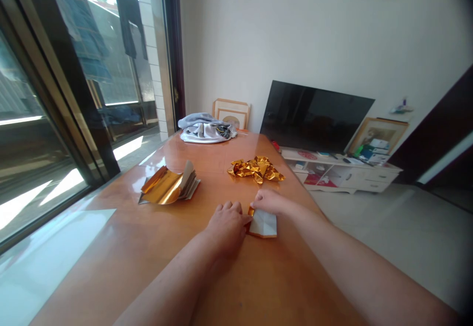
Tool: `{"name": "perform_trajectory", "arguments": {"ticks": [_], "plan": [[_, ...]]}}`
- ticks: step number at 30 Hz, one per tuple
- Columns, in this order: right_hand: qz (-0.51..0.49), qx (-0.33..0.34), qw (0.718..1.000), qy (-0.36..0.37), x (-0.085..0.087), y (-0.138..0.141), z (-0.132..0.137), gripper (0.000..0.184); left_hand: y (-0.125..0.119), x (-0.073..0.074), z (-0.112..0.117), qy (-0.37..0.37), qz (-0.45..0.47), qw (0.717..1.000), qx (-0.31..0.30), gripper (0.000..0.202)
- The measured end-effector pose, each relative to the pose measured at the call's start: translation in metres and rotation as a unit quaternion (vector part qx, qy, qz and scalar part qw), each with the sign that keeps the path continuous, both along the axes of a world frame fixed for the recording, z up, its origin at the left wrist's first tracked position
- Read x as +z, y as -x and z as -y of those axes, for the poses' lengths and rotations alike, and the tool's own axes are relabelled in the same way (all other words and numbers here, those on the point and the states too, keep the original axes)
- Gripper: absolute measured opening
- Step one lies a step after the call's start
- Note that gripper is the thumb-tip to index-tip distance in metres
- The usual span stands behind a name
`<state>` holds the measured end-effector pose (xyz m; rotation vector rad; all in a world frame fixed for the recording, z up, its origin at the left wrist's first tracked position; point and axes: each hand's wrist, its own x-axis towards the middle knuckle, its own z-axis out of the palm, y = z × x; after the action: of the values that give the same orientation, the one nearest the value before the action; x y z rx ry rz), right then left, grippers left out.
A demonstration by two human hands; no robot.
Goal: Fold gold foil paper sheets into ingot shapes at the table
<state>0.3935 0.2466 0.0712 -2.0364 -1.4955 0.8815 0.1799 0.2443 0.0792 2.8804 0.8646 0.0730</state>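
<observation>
A sheet of gold foil paper (264, 223) lies on the table with its pale backing up and gold showing along its left and lower edges. My left hand (227, 221) rests at the sheet's left side, its fingers bent and the thumb side pressing the gold fold. At the upper left corner, my right hand (269, 202) is closed, pinching the folded edge. Beyond my hands sits a pile of folded gold foil pieces (256, 169). To the left stands a loose stack of gold foil sheets (166, 185), the top ones curled.
The brown table (162, 257) carries a bundled grey cloth (207, 129) at its far end and a pale sheet (55, 262) at the near left. A low white cabinet (354, 178) with a television (318, 114) stands beyond its right side; glass doors (37, 99) line the left.
</observation>
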Motion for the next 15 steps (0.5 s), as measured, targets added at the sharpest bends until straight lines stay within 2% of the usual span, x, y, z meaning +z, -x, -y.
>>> {"name": "perform_trajectory", "arguments": {"ticks": [7,15], "plan": [[-0.076,-0.035,0.996,0.03,0.0,0.001,0.012,0.017,0.002,0.006,-0.001,-0.014,0.026,1.0,-0.004,0.027],[-0.166,-0.116,0.979,0.032,-0.015,0.007,0.044,0.015,0.0,0.01,0.001,-0.013,0.046,0.999,-0.006,0.03]]}}
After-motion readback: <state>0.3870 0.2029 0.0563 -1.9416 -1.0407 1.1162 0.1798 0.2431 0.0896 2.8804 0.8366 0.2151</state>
